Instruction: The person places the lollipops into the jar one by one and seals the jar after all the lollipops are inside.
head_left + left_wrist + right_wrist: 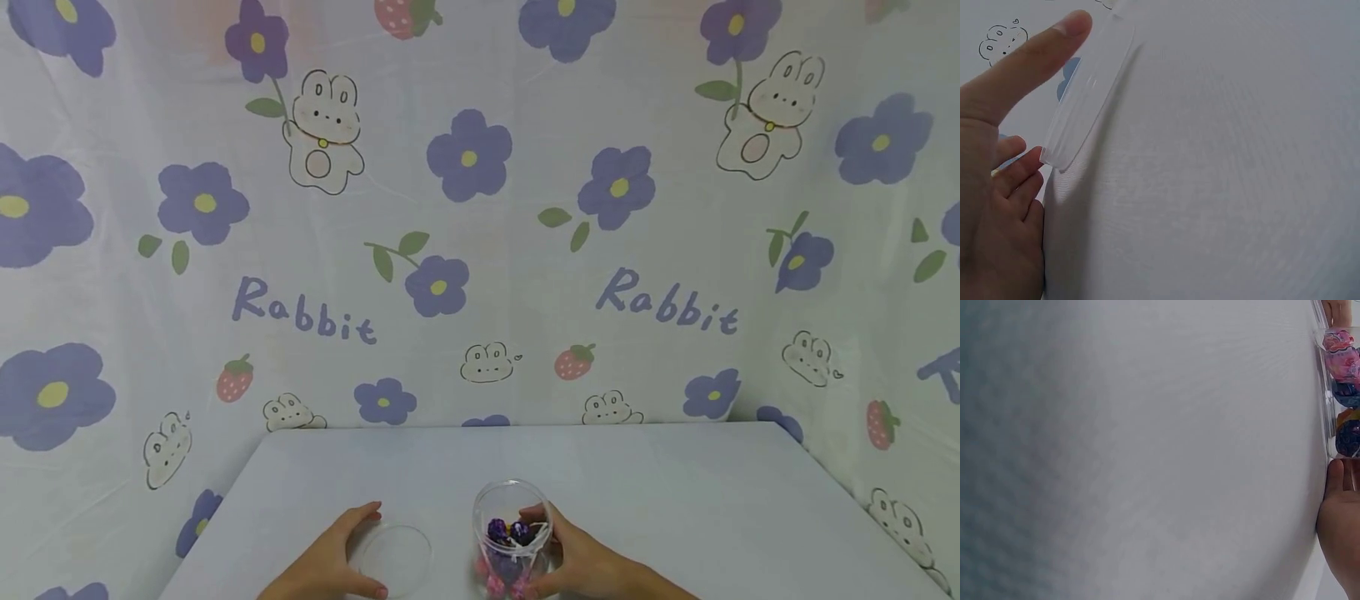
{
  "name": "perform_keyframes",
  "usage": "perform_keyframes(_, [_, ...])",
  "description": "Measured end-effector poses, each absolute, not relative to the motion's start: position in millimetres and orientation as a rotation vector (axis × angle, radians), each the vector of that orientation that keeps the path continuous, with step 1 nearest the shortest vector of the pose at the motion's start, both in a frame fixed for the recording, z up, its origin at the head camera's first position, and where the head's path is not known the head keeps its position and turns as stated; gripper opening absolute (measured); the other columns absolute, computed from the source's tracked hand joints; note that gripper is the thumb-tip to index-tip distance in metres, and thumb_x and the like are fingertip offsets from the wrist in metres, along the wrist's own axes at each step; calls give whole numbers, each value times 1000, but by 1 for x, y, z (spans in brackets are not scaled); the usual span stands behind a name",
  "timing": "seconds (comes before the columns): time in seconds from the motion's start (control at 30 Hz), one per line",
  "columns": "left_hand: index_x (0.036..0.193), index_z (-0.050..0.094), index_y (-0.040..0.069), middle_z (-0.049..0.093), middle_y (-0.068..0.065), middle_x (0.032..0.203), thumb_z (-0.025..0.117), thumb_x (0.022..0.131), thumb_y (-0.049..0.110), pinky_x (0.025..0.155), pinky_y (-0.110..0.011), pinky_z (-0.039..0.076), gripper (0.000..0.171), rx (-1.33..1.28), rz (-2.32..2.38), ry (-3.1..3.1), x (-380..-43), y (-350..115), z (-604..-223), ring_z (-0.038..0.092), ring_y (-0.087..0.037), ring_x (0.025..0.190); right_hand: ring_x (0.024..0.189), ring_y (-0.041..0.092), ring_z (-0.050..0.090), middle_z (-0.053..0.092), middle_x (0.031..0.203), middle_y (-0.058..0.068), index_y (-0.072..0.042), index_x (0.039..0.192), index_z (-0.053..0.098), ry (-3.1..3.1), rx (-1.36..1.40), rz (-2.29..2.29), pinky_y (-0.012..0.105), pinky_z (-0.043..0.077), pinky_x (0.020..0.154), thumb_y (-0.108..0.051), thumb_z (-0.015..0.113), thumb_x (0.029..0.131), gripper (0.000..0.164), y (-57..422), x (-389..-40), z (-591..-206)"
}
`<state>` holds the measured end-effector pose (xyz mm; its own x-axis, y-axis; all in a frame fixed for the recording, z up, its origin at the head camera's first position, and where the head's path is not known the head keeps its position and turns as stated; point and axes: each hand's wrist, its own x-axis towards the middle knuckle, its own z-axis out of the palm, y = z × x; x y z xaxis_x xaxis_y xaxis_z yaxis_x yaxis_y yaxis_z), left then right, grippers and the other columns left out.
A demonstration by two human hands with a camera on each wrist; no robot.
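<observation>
A clear round lid [396, 560] lies low over the white table, inside the curve of my left hand [322, 558]. The thumb and fingers of that hand are spread wide around its edge. In the left wrist view the thumb [1029, 72] is straight, and a fingertip is right at the rim of the lid [1088, 94]. Just right of centre stands a clear plastic cup [512, 507], open at the top. Candies in shiny purple and pink wrappers [506, 568], with white sticks among them, fill its lower part. My right hand [581, 562] grips the cup from its right side.
The white tabletop [675, 492] stretches back to a hanging cloth [517, 275] printed with rabbits, purple flowers and strawberries. This cloth also runs down along both sides of the table.
</observation>
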<state>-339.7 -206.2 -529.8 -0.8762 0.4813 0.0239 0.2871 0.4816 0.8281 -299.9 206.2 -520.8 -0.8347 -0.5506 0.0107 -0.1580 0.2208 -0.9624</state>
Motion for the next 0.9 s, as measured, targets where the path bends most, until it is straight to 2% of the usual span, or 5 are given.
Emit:
perform_keyframes(0.23, [156,39,3,44,-6,146,95,70,44,108,-56,43,111,884,1087,2610,-345,-204,-536,44,-32,134,143,36,38,37,156,18,2,150,31,2187,-690,-1635,57,32,117,-27,90,84,93,208,-300,-522])
perform_keyframes(0.4, [150,47,6,48,-5,140,94,72,42,104,-58,45,98,880,1128,2612,-343,-205,-537,47,-34,130,143,34,39,38,156,17,1,151,32,2170,-680,-1643,57,32,117,-26,90,84,92,208,-300,-523])
perform_keyframes(0.57, [149,46,6,46,-8,141,94,73,38,104,-53,45,95,804,1193,2568,-341,-205,-536,45,-32,130,143,35,39,39,155,15,0,151,32,2162,-663,-1640,59,30,117,-26,89,85,91,207,-300,-522])
perform_keyframes(0.77, [149,41,4,42,-13,146,92,73,38,101,-56,46,98,730,1256,2538,-338,-198,-529,43,-34,130,143,35,38,38,155,16,0,151,32,2154,-633,-1649,60,29,117,-23,89,85,90,208,-300,-522])
perform_keyframes(0.9, [150,39,3,40,-14,147,92,74,37,105,-63,42,99,706,1289,2559,-337,-192,-521,42,-39,132,143,34,39,39,155,14,0,151,33,2145,-637,-1654,58,30,117,-23,89,85,89,208,-301,-523])
